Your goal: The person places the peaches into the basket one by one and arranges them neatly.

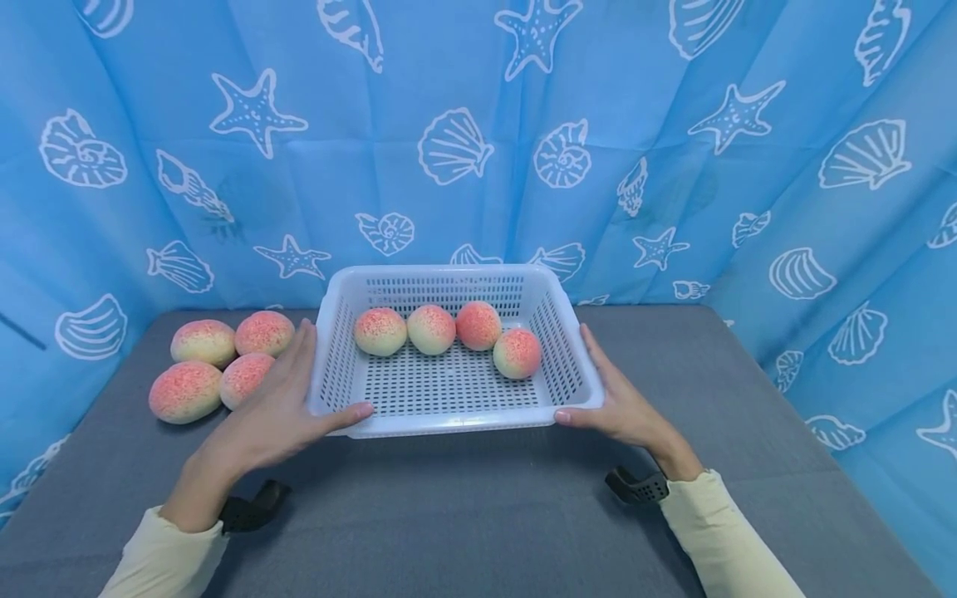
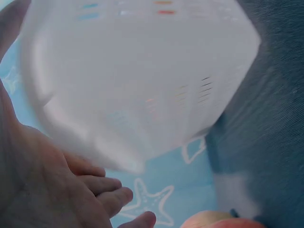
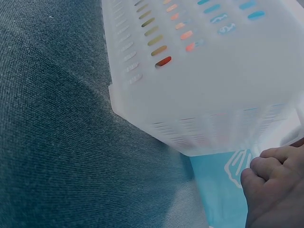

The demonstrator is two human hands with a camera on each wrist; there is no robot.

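Blue curtain fabric (image 1: 478, 124) printed with white seashells and starfish hangs behind and to both sides of a grey cloth-covered table (image 1: 478, 498). At the middle of the table, toward twelve o'clock from the person, sits a white perforated plastic basket (image 1: 456, 423).

Both hands flank the basket. The left hand (image 1: 280, 407) lies against its nine o'clock wall, fingers straight and pointing away from the person, with the thumb stretched across the near rim at the seven o'clock corner. The right hand (image 1: 616, 403) lies against the three o'clock wall in the same way, fingers extended along the side and the thumb tip touching the near corner at five o'clock. Neither hand curls round the rim; both press flat against it. The wrist views show the basket's pale slotted wall (image 2: 137, 80) (image 3: 213, 80) close up and blurred, with loosely bent fingers (image 2: 102, 187) (image 3: 266, 180) beside it.

Inside the basket, four pink-and-cream peaches (image 1: 449, 332) lie along the far wall, three in a row and the fourth slightly nearer at two o'clock.

Four more peaches (image 1: 220, 361) cluster on the table at nine o'clock from the basket, just beyond the left hand's fingers. One shows at the bottom edge of the left wrist view (image 2: 223, 221).

Cream sleeves (image 1: 718, 531) cover both forearms, with a dark wrist strap (image 1: 635, 486) on each.
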